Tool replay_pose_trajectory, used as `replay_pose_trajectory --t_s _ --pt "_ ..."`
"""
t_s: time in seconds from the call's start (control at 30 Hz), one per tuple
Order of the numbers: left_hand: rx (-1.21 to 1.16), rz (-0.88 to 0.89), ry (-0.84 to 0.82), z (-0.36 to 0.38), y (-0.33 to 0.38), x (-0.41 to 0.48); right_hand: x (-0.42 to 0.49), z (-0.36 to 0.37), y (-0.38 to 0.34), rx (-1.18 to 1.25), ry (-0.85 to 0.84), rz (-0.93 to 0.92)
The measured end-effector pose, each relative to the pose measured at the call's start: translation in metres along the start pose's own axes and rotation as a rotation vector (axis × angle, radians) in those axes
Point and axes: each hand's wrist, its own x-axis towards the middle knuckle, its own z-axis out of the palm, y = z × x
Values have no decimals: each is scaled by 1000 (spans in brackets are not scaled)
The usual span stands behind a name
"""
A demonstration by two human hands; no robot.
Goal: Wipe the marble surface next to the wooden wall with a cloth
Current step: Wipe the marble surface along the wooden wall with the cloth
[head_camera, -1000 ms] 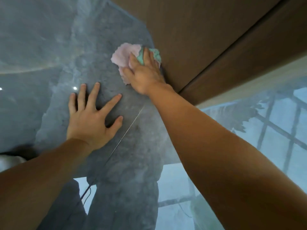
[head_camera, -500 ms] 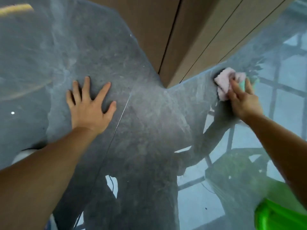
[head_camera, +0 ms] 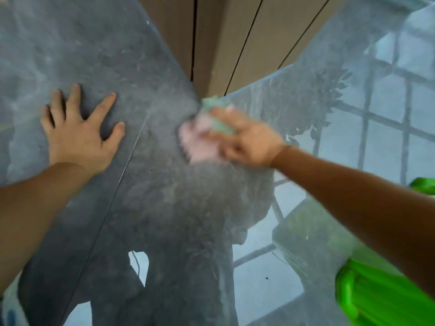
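daylight, soft | window glare on marble (head_camera: pixel 329 128) (right side) | right hand (head_camera: pixel 249 140) motion-blurred

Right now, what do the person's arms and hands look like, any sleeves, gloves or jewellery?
Both forearms are bare right to the frame edge: no sleeves show. The left hand wears no glove, and no ring or watch is visible on it. The right hand is also ungloved, with a bare wrist; motion blur smears its fingers, so small details like rings cannot be ruled out there.

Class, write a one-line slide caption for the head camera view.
Right hand presses a blurred pink-and-green cloth on the marble surface at the wooden wall corner; left hand rests flat.
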Motion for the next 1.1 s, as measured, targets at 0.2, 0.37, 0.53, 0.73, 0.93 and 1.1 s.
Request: replay_pose_trajectory --t_s 0.2,0.37,0.53,0.73,0.93,1.1 --pt "12 -23 -16 0 2 -1 -69 -7 83 185 395 1313" --pt "35 -61 -70 -8 12 -7 27 11 -49 225 364 1315" --pt "-120 -262 -167 -17 41 -32 67 22 -158 27 -21 95" --pt "-214 -457 -418 -42 116 -64 -6 -36 -48 212 -93 692" --pt "-816 -207 -837 -108 289 -52 -126 -132 -37 1350 288 1134" --pt "-1266 -45 -1241 -205 460 -77 -252 -259 -80 1090 782 1218"
